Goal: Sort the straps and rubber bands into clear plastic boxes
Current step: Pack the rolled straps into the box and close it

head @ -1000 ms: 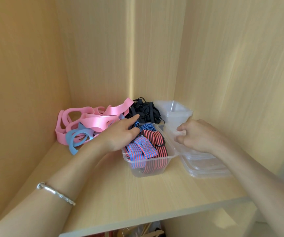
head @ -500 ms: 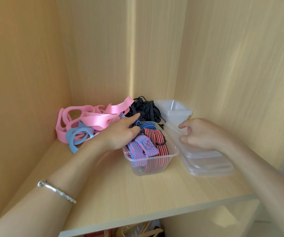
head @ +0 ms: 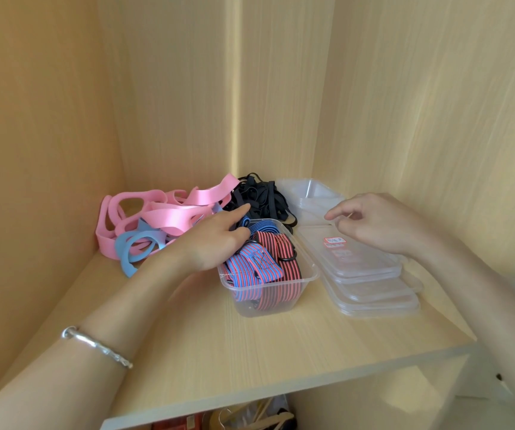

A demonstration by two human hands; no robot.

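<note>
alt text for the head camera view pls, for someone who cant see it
A person's left hand rests on striped straps packed in a clear plastic box on a wooden shelf, while the right hand hovers over a stack of clear lids. Behind lie pink bands, blue bands, black bands and empty clear boxes.

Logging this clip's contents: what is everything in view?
Pink bands: several, pink, back left.
Blue bands: about two, blue, before the pink pile.
Black bands: pile, black, back centre.
Straps: several, red-and-blue striped, in the box.
Box: one, clear, mid-shelf.
Empty boxes: nested stack, clear, back right; count unclear.
Lids: at least three, clear, stacked right of box.
Shelf: one, light wood.
Bracelet: one, silver, left wrist.
Left hand: one, resting on straps.
Right hand: one, above lids, holding nothing.
</note>
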